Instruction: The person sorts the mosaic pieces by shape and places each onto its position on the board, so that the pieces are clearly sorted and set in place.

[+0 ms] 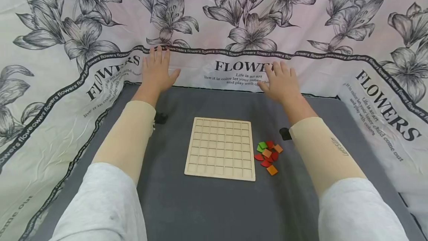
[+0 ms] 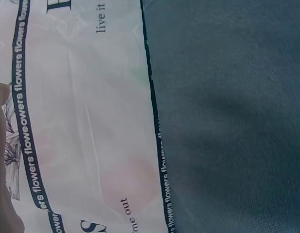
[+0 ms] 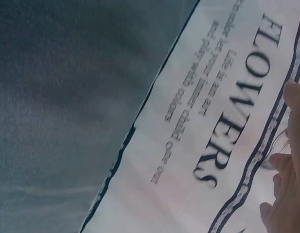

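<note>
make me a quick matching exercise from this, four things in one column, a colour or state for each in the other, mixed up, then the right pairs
Things
1. wooden board
2. small pieces
3. tabletop
4. left hand

Colours and states
A. stretched out, holding nothing
B. dark grey
C. pale, marked off in a grid
D. red, orange and green

Right pairs: 1-C, 2-D, 3-B, 4-A

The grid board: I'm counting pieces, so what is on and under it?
On top, the grid board is bare; the coloured pieces lie to its right. Under it is the grey tabletop; the part it covers cannot be seen.
</note>
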The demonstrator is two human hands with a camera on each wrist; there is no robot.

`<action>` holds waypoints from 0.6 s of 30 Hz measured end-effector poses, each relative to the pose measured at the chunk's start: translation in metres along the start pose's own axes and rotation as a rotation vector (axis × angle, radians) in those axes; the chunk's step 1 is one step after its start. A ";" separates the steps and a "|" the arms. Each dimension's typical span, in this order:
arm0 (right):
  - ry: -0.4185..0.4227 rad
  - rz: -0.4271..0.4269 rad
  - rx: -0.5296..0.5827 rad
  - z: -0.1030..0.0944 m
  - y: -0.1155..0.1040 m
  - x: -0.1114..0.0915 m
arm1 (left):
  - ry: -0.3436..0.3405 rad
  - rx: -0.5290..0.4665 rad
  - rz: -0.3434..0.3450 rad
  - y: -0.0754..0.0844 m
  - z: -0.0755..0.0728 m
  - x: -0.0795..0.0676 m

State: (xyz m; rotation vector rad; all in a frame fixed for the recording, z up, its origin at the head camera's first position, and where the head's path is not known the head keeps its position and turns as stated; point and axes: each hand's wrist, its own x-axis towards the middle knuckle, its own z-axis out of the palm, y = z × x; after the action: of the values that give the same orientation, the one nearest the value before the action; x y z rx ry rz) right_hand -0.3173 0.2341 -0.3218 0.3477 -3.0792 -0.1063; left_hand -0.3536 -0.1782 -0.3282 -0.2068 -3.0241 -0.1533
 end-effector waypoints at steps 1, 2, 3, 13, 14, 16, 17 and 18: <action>0.005 -0.012 -0.001 0.001 -0.001 -0.002 | 0.005 -0.015 0.006 -0.001 0.000 -0.002; 0.012 -0.027 -0.004 0.003 -0.003 -0.004 | 0.010 -0.028 0.011 -0.002 0.001 -0.005; 0.018 -0.044 -0.007 0.004 -0.005 -0.005 | 0.013 -0.040 0.016 -0.003 0.001 -0.008; 0.070 -0.174 -0.013 0.017 -0.016 -0.034 | 0.133 -0.143 0.117 -0.019 0.023 -0.036; 0.072 -0.177 -0.011 0.018 -0.017 -0.038 | 0.151 -0.150 0.128 -0.021 0.026 -0.039; 0.075 -0.184 0.002 0.022 -0.017 -0.045 | 0.187 -0.165 0.151 -0.022 0.033 -0.044; 0.075 -0.188 0.013 0.024 -0.017 -0.049 | 0.200 -0.175 0.163 -0.022 0.036 -0.047; 0.076 -0.191 0.023 0.026 -0.017 -0.054 | 0.211 -0.185 0.174 -0.021 0.039 -0.049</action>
State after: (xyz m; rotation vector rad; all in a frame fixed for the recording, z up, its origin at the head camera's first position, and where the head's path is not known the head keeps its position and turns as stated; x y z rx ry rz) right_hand -0.2628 0.2317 -0.3510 0.6317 -2.9673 -0.0621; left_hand -0.3119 -0.2010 -0.3745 -0.4386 -2.7653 -0.4119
